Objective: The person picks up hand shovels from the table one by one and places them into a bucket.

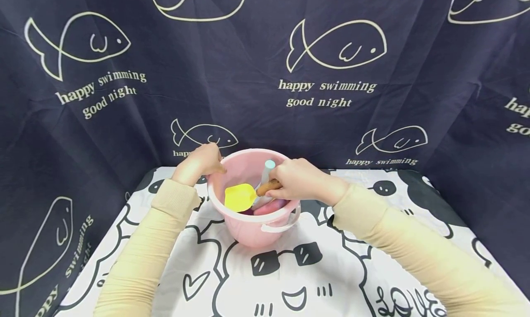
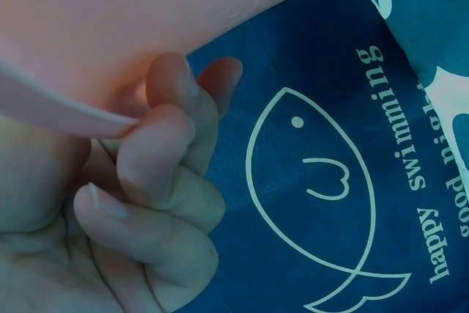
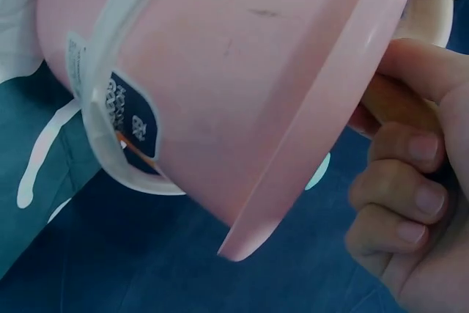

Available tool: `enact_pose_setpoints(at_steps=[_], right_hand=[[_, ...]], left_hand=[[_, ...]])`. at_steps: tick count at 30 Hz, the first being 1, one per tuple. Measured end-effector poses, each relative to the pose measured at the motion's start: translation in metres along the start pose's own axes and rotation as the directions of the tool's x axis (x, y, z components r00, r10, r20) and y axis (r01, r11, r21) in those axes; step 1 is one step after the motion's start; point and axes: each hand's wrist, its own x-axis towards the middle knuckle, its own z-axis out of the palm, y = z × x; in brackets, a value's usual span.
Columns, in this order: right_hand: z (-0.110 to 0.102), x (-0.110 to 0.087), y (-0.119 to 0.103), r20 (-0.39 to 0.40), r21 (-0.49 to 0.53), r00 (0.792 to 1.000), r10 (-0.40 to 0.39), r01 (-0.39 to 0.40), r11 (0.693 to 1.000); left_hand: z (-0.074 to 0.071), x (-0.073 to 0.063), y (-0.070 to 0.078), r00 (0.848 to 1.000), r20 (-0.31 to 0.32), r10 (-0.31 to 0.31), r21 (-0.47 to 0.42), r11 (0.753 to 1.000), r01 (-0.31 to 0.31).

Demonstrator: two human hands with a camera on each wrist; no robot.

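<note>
A pink bucket (image 1: 248, 232) stands on the printed white cloth, its mouth facing up toward the head camera. My left hand (image 1: 203, 161) grips its rim at the left, with curled fingers against the outer wall in the left wrist view. Over the mouth, my right hand (image 1: 300, 178) holds a small shovel with a yellow blade (image 1: 239, 197) by its brown handle (image 3: 396, 104). The blade lies within the rim, pointing left. Inside the bucket are a rod with a pale blue end (image 1: 269, 165) and a reddish-pink object (image 1: 270, 207), partly hidden by the right hand and the shovel.
A pale carrying handle (image 1: 285, 226) hangs down on the bucket's right front side. The white cloth (image 1: 331, 280) with black cartoon drawings covers the table. Dark blue fabric (image 1: 256, 87) with fish prints rises behind and at both sides.
</note>
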Motion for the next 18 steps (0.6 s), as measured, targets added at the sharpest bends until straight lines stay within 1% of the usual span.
enact_pose_setpoints(at_steps=[6,11,15,18], right_hand=[[0.0,0.004,-0.006,0.026,0.011,1.0,-0.009,0.009,1.0],[0.005,0.005,-0.009,0.05,0.019,0.997,-0.056,0.055,0.998],[0.011,0.006,-0.01,0.045,0.015,0.996,-0.08,0.08,0.997],[0.014,0.007,-0.011,0.04,0.005,0.996,-0.077,0.077,0.997]], left_hand=[[0.0,0.0,-0.001,1.0,-0.01,0.01,0.004,1.0,-0.01],[0.0,0.0,-0.002,1.0,-0.012,0.018,-0.007,1.0,-0.018],[-0.001,-0.001,-0.001,1.0,-0.015,0.017,-0.004,1.0,-0.017],[-0.001,0.0,-0.001,1.0,-0.012,0.011,0.002,1.0,-0.011]])
